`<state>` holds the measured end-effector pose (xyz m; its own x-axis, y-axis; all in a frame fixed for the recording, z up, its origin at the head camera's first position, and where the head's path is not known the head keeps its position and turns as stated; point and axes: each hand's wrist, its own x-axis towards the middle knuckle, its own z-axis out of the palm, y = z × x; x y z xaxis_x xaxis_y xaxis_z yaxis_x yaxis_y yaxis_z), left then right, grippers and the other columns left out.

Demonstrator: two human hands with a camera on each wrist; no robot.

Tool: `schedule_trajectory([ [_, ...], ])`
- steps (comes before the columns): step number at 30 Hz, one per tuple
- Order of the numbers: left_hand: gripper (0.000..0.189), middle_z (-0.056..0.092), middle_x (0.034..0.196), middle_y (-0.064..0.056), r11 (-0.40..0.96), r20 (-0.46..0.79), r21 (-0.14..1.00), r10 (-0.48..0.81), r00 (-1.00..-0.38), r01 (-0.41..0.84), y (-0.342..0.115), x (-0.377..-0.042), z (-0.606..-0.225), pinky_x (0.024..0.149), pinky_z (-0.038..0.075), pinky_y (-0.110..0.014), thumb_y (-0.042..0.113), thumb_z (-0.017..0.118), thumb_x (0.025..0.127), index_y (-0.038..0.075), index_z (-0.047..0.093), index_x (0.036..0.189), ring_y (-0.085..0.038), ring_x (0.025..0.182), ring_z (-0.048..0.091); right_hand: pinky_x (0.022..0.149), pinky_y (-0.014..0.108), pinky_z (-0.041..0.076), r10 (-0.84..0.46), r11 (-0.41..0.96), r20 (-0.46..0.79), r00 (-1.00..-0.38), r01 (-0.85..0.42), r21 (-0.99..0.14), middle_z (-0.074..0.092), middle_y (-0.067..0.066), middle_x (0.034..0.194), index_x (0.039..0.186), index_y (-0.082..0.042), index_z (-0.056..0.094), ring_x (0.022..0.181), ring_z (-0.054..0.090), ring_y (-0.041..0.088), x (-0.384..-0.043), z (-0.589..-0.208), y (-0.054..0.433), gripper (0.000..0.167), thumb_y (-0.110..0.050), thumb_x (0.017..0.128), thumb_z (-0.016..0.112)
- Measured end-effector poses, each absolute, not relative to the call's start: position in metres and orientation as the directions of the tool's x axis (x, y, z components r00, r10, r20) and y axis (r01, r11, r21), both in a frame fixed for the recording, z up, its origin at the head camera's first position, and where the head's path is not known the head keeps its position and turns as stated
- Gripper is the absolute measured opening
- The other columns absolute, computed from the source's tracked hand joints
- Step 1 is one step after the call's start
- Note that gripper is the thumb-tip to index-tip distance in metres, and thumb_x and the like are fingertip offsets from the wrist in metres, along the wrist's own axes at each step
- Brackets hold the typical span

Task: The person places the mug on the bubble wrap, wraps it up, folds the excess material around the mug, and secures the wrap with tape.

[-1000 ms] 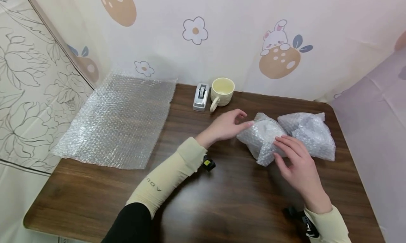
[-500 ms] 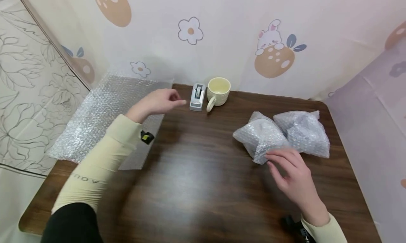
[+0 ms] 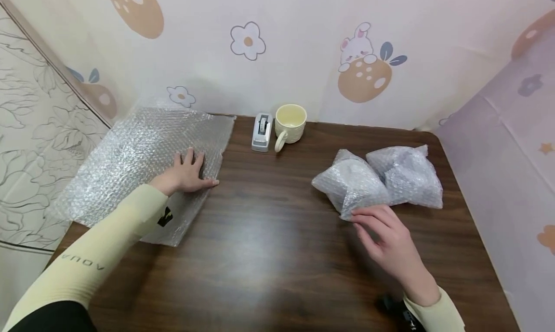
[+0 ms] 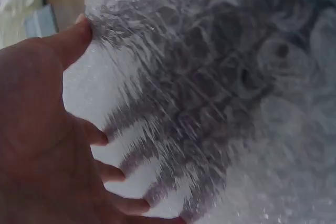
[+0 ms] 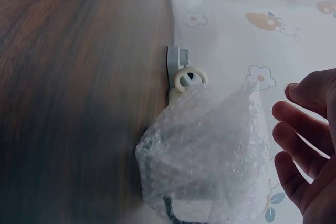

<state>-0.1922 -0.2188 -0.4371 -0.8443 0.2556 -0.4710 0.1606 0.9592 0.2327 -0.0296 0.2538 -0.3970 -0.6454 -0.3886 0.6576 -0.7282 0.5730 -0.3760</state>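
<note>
A flat sheet of bubble wrap [image 3: 125,153] covers the left part of the table. My left hand [image 3: 187,176] lies on it with fingers spread, near its right edge; in the left wrist view the fingertips touch the bubbly film [image 4: 210,87]. On the right, a bundle wrapped in bubble wrap [image 3: 353,180] sits against a second wrapped bundle [image 3: 409,175]. My right hand [image 3: 390,245] hovers at the near corner of the first bundle, fingers loosely bent. The right wrist view shows a gap between that hand [image 5: 315,145] and the bundle [image 5: 205,156]. What is inside the bundles is unclear.
Toward the back edge of the wooden table [image 3: 260,255] stand a grey tape dispenser [image 3: 262,133] and a cream mug [image 3: 291,122], side by side. A printed curtain [image 3: 299,43] hangs right behind them.
My left hand has left the first bundle, swung left across the table and come down on the bubble wrap sheet. My right hand has drawn back slightly from the bundles.
</note>
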Motion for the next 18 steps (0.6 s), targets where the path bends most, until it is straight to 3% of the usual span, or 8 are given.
schedule_trajectory([
  [6, 0.105, -0.006, 0.157, -0.038, 0.941, -0.481, 0.193, 0.338, -0.809, 0.278, -0.22, -0.163, -0.437, 0.105, 0.017, -0.076, 0.065, 0.052, 0.093, -0.006, 0.007, 0.156, -0.066, 0.137, -0.005, 0.096, 0.018, 0.039, -0.383, 0.586, 0.638, -0.668, -0.71, -0.392, 0.07, 0.011, 0.102, 0.096, -0.004, 0.075, 0.093, 0.06, 0.027, -0.029, -0.4, 0.259, 0.031, -0.029, 0.102, 0.057],
  [12, 0.095, 0.003, 0.159, -0.034, 0.92, -0.48, 0.213, 0.392, -0.785, 0.329, -0.222, -0.144, -0.43, 0.102, 0.024, -0.076, 0.062, 0.05, 0.096, -0.002, 0.016, 0.157, -0.062, 0.14, 0.001, 0.096, 0.017, 0.039, -0.383, 0.593, 0.625, -0.68, -0.7, -0.398, 0.07, 0.01, 0.103, 0.095, -0.005, 0.075, 0.094, 0.06, 0.026, -0.031, -0.402, 0.261, 0.033, -0.03, 0.102, 0.056],
  [15, 0.074, 0.028, 0.152, -0.031, 0.885, -0.373, 0.243, 0.464, -0.804, 0.398, -0.224, -0.142, -0.429, 0.099, 0.033, -0.073, 0.051, 0.054, 0.1, 0.0, 0.037, 0.15, -0.061, 0.133, 0.025, 0.096, 0.017, 0.039, -0.38, 0.588, 0.628, -0.68, -0.701, -0.403, 0.07, 0.009, 0.103, 0.095, -0.005, 0.075, 0.094, 0.06, 0.026, -0.031, -0.402, 0.261, 0.032, -0.03, 0.102, 0.056],
  [18, 0.052, 0.053, 0.127, -0.022, 0.839, -0.222, 0.233, 0.538, -0.813, 0.491, -0.225, -0.144, -0.432, 0.088, 0.046, -0.063, 0.04, 0.065, 0.096, 0.002, 0.055, 0.13, -0.05, 0.111, 0.05, 0.095, 0.016, 0.039, -0.376, 0.588, 0.63, -0.68, -0.7, -0.405, 0.07, 0.009, 0.102, 0.094, -0.005, 0.075, 0.093, 0.06, 0.025, -0.031, -0.403, 0.262, 0.032, -0.03, 0.102, 0.056],
])
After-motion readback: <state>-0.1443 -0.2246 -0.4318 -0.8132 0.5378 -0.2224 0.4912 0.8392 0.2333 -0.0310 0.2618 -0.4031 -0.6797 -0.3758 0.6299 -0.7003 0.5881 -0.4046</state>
